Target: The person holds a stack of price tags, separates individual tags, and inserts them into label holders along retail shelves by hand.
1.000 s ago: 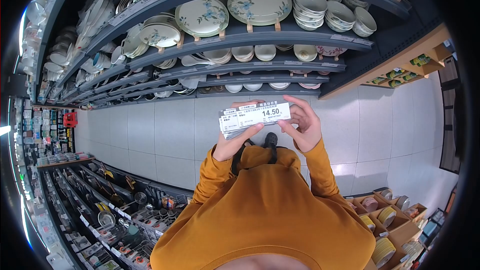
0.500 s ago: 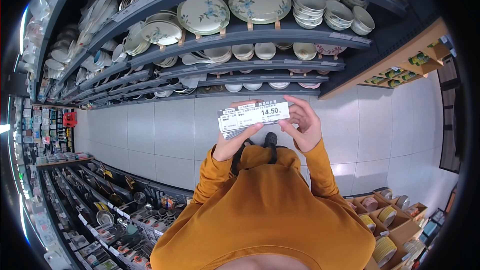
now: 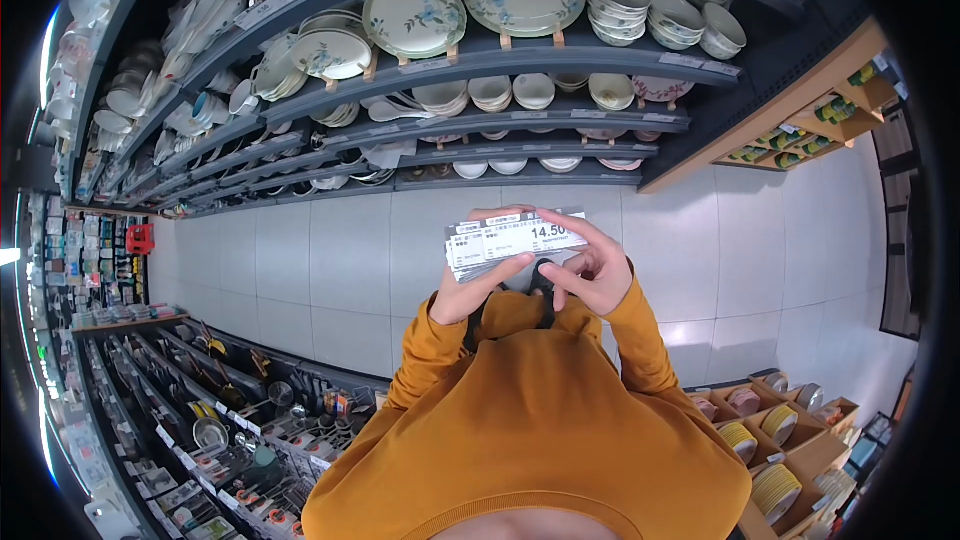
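Note:
A stack of white price tags (image 3: 507,241) is held in front of my waist. The top tag reads 14.50, and more tags fan out under its left end. My left hand (image 3: 468,292) is closed on the stack, thumb across the lower front and fingers behind the upper edge. My right hand (image 3: 600,278) is at the right end, its index finger stretched over the front of the top tag and partly covering the price. The right thumb stands apart just below the tag, and the other fingers are bent.
Ahead, a dark shelf (image 3: 600,52) carries flowered plates (image 3: 415,18) and stacked bowls (image 3: 618,2). Behind and left are racks of kitchen tools (image 3: 210,430). Wooden bins (image 3: 800,440) with round stacked goods stand behind right. A tiled floor (image 3: 345,270) runs along the aisle.
My right thumb has come off the tag's right end and moved down-left. The right index finger has slid left across the tag's front. The left hand keeps its hold; the view has shifted slightly.

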